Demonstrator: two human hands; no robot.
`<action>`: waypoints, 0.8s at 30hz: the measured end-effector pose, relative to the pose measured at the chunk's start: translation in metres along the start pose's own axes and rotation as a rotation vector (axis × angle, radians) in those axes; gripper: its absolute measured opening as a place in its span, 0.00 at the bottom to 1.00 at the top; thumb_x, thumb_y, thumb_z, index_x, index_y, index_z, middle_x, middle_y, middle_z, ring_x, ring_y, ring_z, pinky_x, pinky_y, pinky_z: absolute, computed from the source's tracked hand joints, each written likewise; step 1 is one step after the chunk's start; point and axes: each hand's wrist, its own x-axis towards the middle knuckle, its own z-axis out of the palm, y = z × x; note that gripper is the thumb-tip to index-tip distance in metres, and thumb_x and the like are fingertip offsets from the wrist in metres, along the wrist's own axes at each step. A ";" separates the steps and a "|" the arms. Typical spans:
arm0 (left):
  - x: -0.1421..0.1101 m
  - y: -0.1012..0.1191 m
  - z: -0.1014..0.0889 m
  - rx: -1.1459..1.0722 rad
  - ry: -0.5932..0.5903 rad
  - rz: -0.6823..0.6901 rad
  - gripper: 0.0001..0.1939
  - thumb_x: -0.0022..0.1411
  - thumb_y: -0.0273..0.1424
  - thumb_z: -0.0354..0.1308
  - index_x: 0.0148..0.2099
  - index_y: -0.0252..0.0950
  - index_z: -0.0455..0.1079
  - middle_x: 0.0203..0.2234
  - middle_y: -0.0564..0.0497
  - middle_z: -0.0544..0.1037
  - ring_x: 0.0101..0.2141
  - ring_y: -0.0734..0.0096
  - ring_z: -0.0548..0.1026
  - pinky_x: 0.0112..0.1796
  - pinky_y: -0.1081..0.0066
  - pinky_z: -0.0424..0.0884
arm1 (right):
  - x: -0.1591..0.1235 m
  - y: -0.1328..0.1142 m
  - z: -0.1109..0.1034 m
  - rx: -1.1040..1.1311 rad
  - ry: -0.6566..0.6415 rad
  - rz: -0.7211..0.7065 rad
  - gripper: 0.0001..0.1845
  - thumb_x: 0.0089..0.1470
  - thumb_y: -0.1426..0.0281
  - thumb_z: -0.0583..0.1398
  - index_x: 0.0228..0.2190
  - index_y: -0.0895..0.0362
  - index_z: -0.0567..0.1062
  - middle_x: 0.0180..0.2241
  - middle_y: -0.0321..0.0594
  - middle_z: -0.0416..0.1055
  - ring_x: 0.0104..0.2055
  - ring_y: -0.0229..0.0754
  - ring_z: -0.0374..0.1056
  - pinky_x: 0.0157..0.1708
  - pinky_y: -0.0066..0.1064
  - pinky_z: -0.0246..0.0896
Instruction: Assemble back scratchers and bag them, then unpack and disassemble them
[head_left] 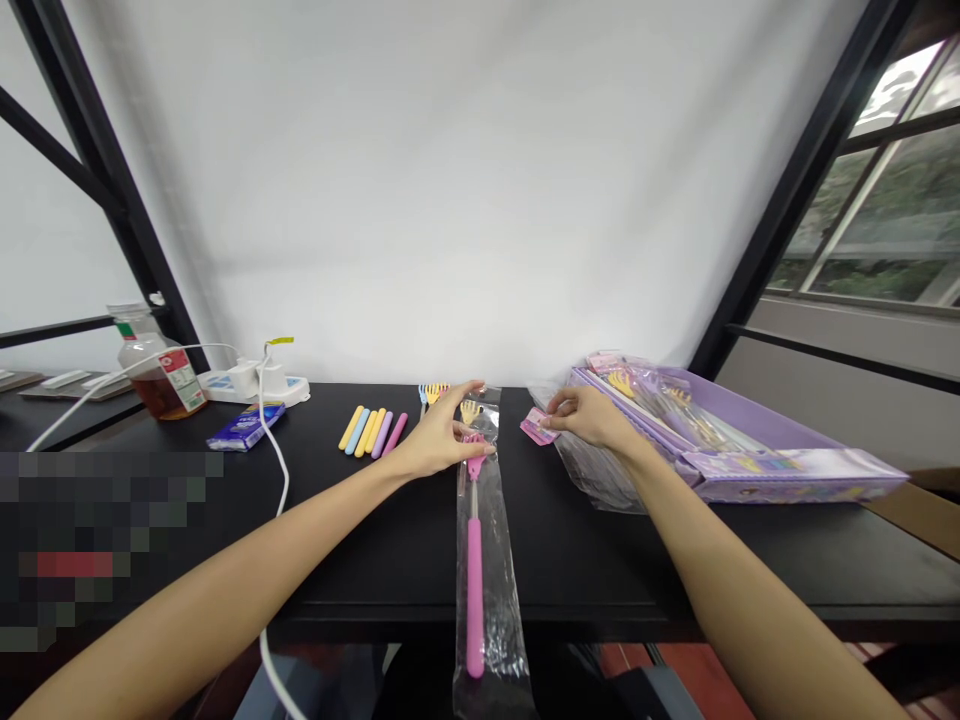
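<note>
My left hand (439, 435) is at the middle of the table, its thumb over the head of a pink back scratcher (475, 590) and its index finger stretched along the top of a clear plastic sleeve (499, 560). The scratcher lies lengthwise along the sleeve, its handle reaching past the table's front edge. A yellow scratcher head (470, 411) shows just beyond my thumb. To the right, my right hand (589, 415) pinches a small pink card (538, 427) between thumb and fingers. Loose clear sleeves (600, 475) lie beneath my right wrist.
A purple display box (795, 475) with packaged scratchers stands at right. Several coloured handles (373, 432) lie left of my left hand, with scratcher heads (431, 392) behind it. Further left are a blue packet (246, 427), a power strip (296, 390), a bottle (161, 370) and a white cable (281, 470).
</note>
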 end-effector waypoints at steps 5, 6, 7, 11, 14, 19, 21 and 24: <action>0.000 0.001 0.000 -0.021 0.007 -0.014 0.44 0.52 0.33 0.70 0.67 0.45 0.53 0.67 0.40 0.51 0.31 0.79 0.75 0.36 0.68 0.77 | -0.006 -0.010 -0.010 0.152 0.054 -0.038 0.16 0.43 0.59 0.68 0.28 0.60 0.79 0.23 0.43 0.77 0.24 0.43 0.70 0.24 0.31 0.60; 0.000 0.001 0.000 -0.028 0.010 -0.016 0.44 0.51 0.33 0.70 0.67 0.45 0.53 0.67 0.40 0.51 0.31 0.79 0.75 0.36 0.68 0.77 | -0.009 -0.016 -0.011 0.197 0.087 -0.082 0.18 0.45 0.57 0.67 0.30 0.60 0.80 0.25 0.44 0.78 0.25 0.44 0.71 0.24 0.32 0.61; 0.000 0.001 0.000 -0.035 0.011 -0.018 0.45 0.51 0.33 0.70 0.67 0.45 0.53 0.67 0.40 0.51 0.31 0.78 0.75 0.35 0.68 0.77 | -0.012 -0.022 -0.012 0.238 0.127 -0.139 0.19 0.47 0.56 0.66 0.33 0.60 0.81 0.28 0.45 0.79 0.28 0.45 0.72 0.26 0.32 0.63; 0.000 0.003 0.000 -0.050 0.004 -0.022 0.46 0.51 0.34 0.70 0.68 0.47 0.52 0.67 0.39 0.51 0.31 0.77 0.76 0.35 0.68 0.77 | -0.022 -0.047 -0.002 0.322 0.276 -0.389 0.16 0.54 0.58 0.63 0.38 0.56 0.82 0.39 0.44 0.80 0.38 0.47 0.75 0.35 0.35 0.68; 0.000 0.005 0.000 -0.080 -0.002 -0.017 0.47 0.51 0.34 0.71 0.68 0.47 0.52 0.67 0.38 0.52 0.31 0.76 0.77 0.35 0.67 0.78 | -0.026 -0.058 0.011 0.297 0.329 -0.555 0.12 0.57 0.64 0.62 0.41 0.54 0.79 0.39 0.42 0.80 0.39 0.45 0.75 0.38 0.36 0.68; 0.000 0.008 0.002 -0.175 -0.036 -0.057 0.52 0.50 0.34 0.72 0.70 0.43 0.47 0.61 0.33 0.61 0.35 0.67 0.79 0.37 0.64 0.78 | -0.023 -0.060 0.023 0.267 0.298 -0.623 0.07 0.57 0.64 0.62 0.36 0.54 0.75 0.32 0.39 0.77 0.35 0.44 0.74 0.34 0.33 0.66; 0.000 0.008 0.002 -0.194 -0.052 -0.053 0.51 0.51 0.35 0.71 0.70 0.45 0.47 0.62 0.34 0.59 0.36 0.66 0.80 0.37 0.64 0.78 | -0.022 -0.058 0.024 0.257 0.263 -0.583 0.08 0.57 0.62 0.61 0.34 0.54 0.74 0.32 0.40 0.77 0.35 0.44 0.74 0.35 0.34 0.66; -0.001 0.009 0.001 -0.196 -0.043 -0.028 0.49 0.51 0.35 0.71 0.69 0.49 0.50 0.67 0.36 0.50 0.35 0.69 0.80 0.37 0.65 0.79 | -0.021 -0.057 0.023 0.256 0.239 -0.532 0.11 0.57 0.59 0.62 0.34 0.54 0.74 0.33 0.41 0.77 0.35 0.44 0.74 0.37 0.35 0.66</action>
